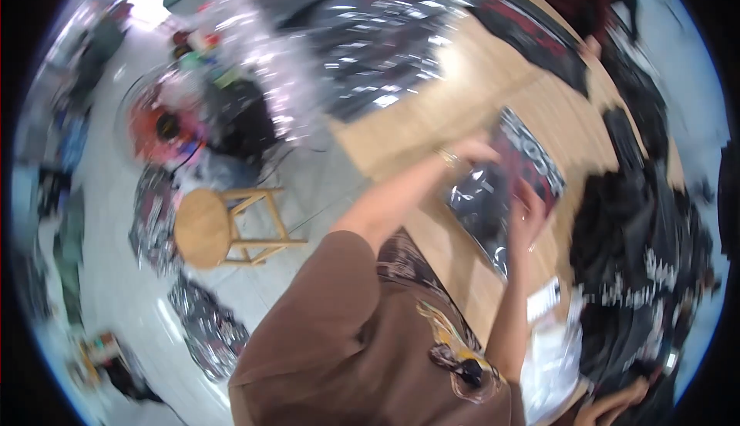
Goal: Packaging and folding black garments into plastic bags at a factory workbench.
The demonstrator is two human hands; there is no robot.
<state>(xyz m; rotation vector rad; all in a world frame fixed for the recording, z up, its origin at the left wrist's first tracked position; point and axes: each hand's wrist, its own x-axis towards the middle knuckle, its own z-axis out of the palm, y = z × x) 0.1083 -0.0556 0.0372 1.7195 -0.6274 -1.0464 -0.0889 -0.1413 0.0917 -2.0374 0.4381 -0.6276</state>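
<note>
A folded dark garment in a clear plastic bag (497, 176), with red and pale print, is between my two hands over the wooden table (470, 260). At its far left edge, my left hand (474, 151) grips the bag; motion blurs its fingers. My right hand (526, 214) is closed on the bag's near right side, fingers bent over the plastic. Whether the bag rests on the tabletop or is lifted a little, I cannot tell.
Shiny bagged dark garments (378, 33) cover the table's far left. Another dark package (532, 33) lies at the far edge, near a co-worker's hand (592, 47). Black clothes (624, 233) are heaped at right, white plastic bags (551, 364) nearer. A wooden stool (202, 228) stands left.
</note>
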